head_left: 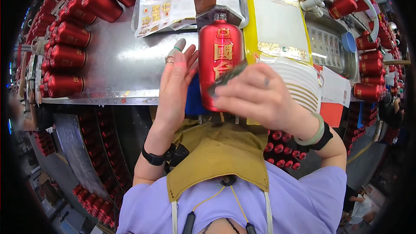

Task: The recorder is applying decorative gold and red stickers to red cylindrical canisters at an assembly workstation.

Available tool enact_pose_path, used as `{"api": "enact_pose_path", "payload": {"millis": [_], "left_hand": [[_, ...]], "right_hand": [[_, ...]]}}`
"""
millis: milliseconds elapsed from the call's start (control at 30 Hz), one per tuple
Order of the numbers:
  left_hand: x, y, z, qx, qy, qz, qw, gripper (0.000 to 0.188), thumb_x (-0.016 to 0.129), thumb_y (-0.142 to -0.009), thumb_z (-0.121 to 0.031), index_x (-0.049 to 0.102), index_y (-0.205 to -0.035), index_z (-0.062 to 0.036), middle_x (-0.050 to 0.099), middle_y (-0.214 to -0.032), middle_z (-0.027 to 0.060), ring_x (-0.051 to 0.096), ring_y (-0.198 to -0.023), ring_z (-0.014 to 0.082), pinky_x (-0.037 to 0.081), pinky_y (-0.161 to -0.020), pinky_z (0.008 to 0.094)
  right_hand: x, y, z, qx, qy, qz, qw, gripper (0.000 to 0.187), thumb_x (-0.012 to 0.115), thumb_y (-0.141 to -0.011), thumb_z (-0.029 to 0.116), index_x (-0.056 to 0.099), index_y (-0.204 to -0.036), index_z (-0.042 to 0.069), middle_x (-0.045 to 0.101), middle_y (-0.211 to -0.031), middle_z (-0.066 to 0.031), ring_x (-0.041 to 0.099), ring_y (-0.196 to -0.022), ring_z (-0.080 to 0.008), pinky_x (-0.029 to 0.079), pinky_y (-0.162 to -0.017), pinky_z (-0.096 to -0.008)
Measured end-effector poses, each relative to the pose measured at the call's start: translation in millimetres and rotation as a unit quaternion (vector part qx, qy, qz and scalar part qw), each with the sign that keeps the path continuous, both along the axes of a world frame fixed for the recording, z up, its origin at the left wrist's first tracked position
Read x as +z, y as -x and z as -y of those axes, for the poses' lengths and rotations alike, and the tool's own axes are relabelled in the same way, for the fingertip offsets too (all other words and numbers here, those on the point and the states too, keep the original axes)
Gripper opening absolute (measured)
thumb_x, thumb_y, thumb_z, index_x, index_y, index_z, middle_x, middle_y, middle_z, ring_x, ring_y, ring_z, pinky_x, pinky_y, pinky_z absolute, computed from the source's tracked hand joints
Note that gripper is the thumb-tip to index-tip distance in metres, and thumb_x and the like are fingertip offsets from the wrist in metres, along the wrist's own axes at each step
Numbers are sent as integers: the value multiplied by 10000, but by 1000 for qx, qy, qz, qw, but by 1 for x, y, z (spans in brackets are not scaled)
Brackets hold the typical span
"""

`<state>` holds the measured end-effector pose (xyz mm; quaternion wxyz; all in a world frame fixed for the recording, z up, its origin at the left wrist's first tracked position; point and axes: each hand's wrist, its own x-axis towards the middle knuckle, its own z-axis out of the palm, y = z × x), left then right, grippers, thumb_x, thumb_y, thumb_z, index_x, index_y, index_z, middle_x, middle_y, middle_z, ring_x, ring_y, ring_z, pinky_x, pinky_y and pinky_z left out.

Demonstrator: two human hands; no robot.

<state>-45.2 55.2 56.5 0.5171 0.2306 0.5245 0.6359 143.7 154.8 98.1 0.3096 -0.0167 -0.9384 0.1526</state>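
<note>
A glossy red bottle (207, 52) with raised gold lettering lies in front of me, its neck held at a metal notched stop (232, 14). My right hand (260, 93) is closed on a thin dark green pad (232, 76) and presses it over the lower part of the gold lettering. To the left of the bottle, my left hand (175, 73) is open with its fingers apart and holds nothing. One of its fingers wears a grey cot (179, 44) with a green edge. The bottle's lower right side is hidden behind my right hand.
Sheets of gold lettering (162, 0) lie on a tray beyond the bottle. At right are a yellow-edged board (281, 17), a stack of white curved strips (294, 80) and a blue cup (348, 42). Red bottles (67, 56) line the left side; more stand far right and below.
</note>
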Motion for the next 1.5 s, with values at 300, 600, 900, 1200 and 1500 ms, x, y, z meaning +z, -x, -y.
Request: {"api": "enact_pose_path", "payload": {"millis": [300, 600, 900, 1200, 1500], "left_hand": [[-1, -11, -2, -37, -7, 4, 999, 712, 281, -1120, -512, 216, -1607, 3, 413, -1584, 217, 452, -1425, 280, 351, -1173, 420], [-1, -23, -6, -43, -44, -82, 995, 714, 664, -1019, -134, 256, -1569, 70, 501, -1483, 178, 538, -1321, 198, 448, -1102, 348], [-1, -23, -6, -48, -56, -111, 991, 686, 643, -1031, -141, 263, -1561, 75, 498, -1474, 180, 541, -1312, 201, 442, -1099, 353], [-12, 3, 0, -56, -156, -523, 836, 649, 702, -969, -231, 447, -1527, -19, 388, -1561, 312, 510, -1356, 373, 400, -1132, 417], [9, 42, -35, -178, -184, -643, 722, 614, 843, -780, -263, 684, -1359, -132, 468, -1525, 255, 581, -1258, 422, 488, -1058, 475]], "right_hand": [[-14, -6, -2, -74, 4, -49, 996, 208, 689, -765, 129, 742, -966, 119, 738, -995, 7, 680, -862, -197, 532, -772, -348], [-30, 11, -8, -249, 459, -180, 834, 262, 725, -931, 26, 575, -1139, -29, 687, -928, -107, 662, -764, -134, 533, -685, -280], [-33, 9, 2, -367, 292, -124, 874, 262, 739, -912, 30, 568, -1104, -23, 645, -877, -113, 649, -760, -228, 518, -694, -343], [-38, -17, -10, -413, 295, -157, 847, 234, 754, -882, 12, 607, -1063, -5, 686, -853, -106, 661, -725, -189, 531, -688, -316], [-35, -18, -2, -375, 388, -191, 820, 262, 748, -884, 8, 616, -1110, 5, 684, -893, -65, 615, -749, -122, 500, -706, -271]]}}
